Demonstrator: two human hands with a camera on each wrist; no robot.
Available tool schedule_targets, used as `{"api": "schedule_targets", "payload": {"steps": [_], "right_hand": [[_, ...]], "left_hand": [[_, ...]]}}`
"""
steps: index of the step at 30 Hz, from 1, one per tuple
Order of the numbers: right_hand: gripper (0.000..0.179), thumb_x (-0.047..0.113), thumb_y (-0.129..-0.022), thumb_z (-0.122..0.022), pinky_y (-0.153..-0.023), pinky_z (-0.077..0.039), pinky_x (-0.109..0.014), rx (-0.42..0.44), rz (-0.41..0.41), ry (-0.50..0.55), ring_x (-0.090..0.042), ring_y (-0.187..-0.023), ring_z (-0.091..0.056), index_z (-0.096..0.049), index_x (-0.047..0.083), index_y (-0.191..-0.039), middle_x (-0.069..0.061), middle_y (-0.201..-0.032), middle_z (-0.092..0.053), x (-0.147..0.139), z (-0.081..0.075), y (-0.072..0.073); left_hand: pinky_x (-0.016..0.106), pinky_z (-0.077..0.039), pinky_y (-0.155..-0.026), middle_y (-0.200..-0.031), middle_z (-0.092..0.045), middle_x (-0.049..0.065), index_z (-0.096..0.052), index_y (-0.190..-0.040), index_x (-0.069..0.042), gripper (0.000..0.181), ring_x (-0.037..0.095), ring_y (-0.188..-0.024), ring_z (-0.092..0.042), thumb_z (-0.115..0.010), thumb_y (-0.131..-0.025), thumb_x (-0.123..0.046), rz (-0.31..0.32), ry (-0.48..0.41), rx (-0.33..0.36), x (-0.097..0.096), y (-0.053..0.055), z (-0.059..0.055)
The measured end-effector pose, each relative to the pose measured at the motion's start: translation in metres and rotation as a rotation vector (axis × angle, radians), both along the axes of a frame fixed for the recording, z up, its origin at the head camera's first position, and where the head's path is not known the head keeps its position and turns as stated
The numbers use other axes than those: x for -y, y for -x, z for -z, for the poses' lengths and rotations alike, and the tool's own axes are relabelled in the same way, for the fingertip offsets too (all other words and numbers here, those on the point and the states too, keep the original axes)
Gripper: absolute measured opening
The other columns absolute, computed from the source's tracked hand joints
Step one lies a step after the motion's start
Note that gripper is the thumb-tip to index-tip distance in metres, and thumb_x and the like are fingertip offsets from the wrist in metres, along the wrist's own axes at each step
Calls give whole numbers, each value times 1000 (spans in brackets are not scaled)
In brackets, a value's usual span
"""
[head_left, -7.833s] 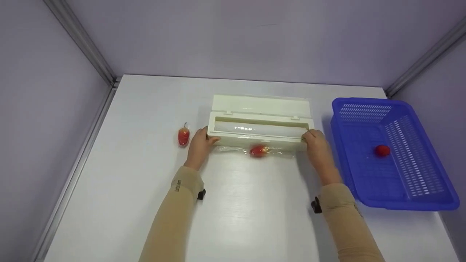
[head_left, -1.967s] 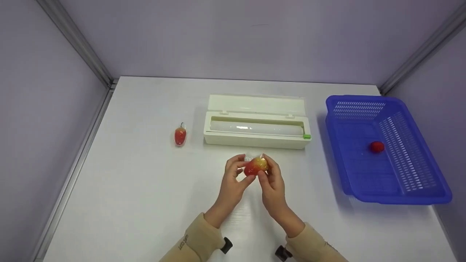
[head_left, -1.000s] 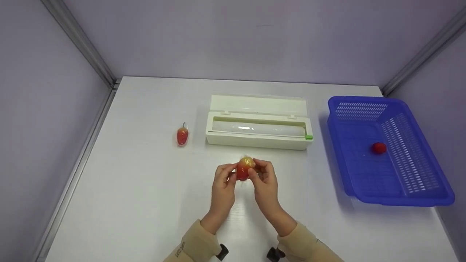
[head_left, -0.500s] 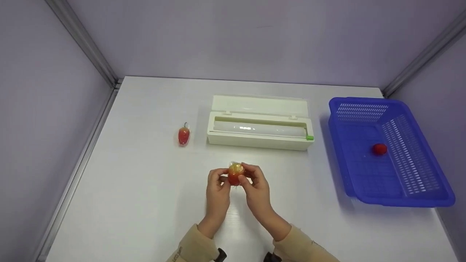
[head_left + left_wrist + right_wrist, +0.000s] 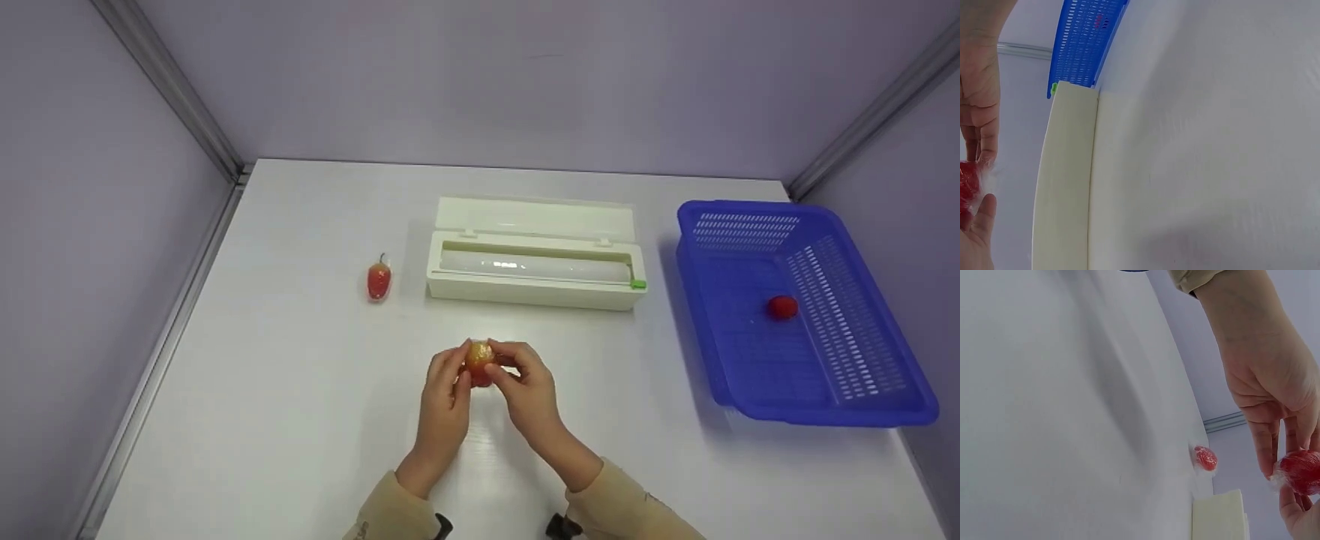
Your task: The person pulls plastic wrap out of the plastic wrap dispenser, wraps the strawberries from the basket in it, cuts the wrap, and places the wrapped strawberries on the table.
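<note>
Between both hands, above the table, is a small red-and-yellow fruit [image 5: 481, 364] wrapped in clear cling film. My left hand [image 5: 444, 401] holds its left side with fingertips and thumb. On the other side my right hand [image 5: 531, 390] pinches it between thumb and fingers. Loose film edges show round the red fruit [image 5: 1299, 471] in the right wrist view. Behind the hands stands a white cling film dispenser [image 5: 534, 292], lid raised, with the film roll [image 5: 534, 265] inside and a green slide cutter [image 5: 638, 284] at its right end.
A second red fruit [image 5: 379, 282] with a thin stem, also film-wrapped, lies left of the dispenser. At the right stands a blue plastic basket [image 5: 701, 330] with a red fruit [image 5: 782, 307] in it. Walls [image 5: 480, 90] border the table at the back and sides.
Earlier the hands were at the dispenser's ends, the fruit in film before it. Since then both hands took up the fruit, turned it yellow end up, and drifted left and nearer; the left fingers straightened along it.
</note>
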State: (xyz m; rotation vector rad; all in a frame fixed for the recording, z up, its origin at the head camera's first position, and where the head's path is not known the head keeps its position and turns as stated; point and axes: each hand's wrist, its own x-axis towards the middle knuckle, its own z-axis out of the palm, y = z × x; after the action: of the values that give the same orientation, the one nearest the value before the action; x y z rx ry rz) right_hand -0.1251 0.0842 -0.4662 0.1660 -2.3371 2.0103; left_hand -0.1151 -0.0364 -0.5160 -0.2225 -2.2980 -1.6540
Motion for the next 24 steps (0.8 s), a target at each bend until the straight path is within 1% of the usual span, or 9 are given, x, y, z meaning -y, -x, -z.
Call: {"api": "schedule_targets", "payload": {"steps": [2,5,9,12,14,16,19,21,24], "right_hand": [[29,4,-83,-62,-75,-54,-20,-9,-15,7,-29,-97,-59,-59,-4,-110,-20,-108,-58,3,-5,-2],[29,3,-83,-62,-74,-55,-21,2,-26,10,-31,-98,-59,-59,-5,-111,-20,-108,-59,8,-6,-1],[31,10,-83,-64,-79,-53,-21,4,-25,-7,-28,-99,-60,-61,0,-112,-16,-111,-61,13,12,8],[33,16,-83,-65,-83,-51,-21,4,-38,-15,-26,-101,-60,-61,3,-113,-14,-113,-61,20,27,16],[33,15,-85,-64,-84,-52,-23,24,-48,2,-27,-102,-59,-60,2,-115,-15,-114,-60,27,30,21],[33,14,-86,-63,-83,-52,-23,51,-53,9,-28,-104,-59,-59,2,-116,-16,-115,-59,34,32,27],[32,12,-86,-63,-79,-54,-24,95,-65,5,-29,-105,-58,-58,3,-117,-15,-115,-57,47,34,39],[32,10,-87,-62,-78,-55,-24,116,-82,-28,-27,-105,-58,-57,3,-118,-14,-114,-56,57,35,49],[35,7,-87,-61,-82,-54,-25,127,-122,-105,-25,-105,-58,-55,3,-121,-13,-114,-56,72,38,64]], "left_hand": [[21,-52,-82,-122,-49,9,-47,-133,-5,39,18,-103,-54,-50,-95,-12,11,-19,22,2,-1,1],[22,-53,-83,-124,-45,11,-43,-134,-5,43,19,-102,-53,-53,-93,-12,49,-64,46,7,-1,3],[25,-51,-88,-125,-41,12,-39,-136,-5,51,21,-108,-51,-59,-89,-7,85,-72,89,16,2,5],[26,-49,-91,-126,-40,11,-38,-136,-6,56,22,-111,-50,-62,-85,-3,78,-62,149,26,6,5],[28,-48,-93,-125,-40,11,-38,-137,-8,59,23,-111,-50,-63,-84,-2,67,-46,184,32,9,6],[30,-47,-95,-126,-39,11,-36,-138,-10,62,23,-112,-49,-64,-83,0,57,-22,225,40,14,6],[34,-46,-96,-127,-38,13,-33,-141,-11,67,25,-114,-49,-63,-82,3,46,40,262,53,23,7],[36,-46,-96,-127,-38,14,-31,-143,-10,70,27,-116,-49,-62,-82,5,33,82,287,63,32,7],[37,-46,-96,-125,-41,15,-30,-144,-9,71,29,-117,-50,-62,-82,5,-2,158,324,78,47,9]]}}
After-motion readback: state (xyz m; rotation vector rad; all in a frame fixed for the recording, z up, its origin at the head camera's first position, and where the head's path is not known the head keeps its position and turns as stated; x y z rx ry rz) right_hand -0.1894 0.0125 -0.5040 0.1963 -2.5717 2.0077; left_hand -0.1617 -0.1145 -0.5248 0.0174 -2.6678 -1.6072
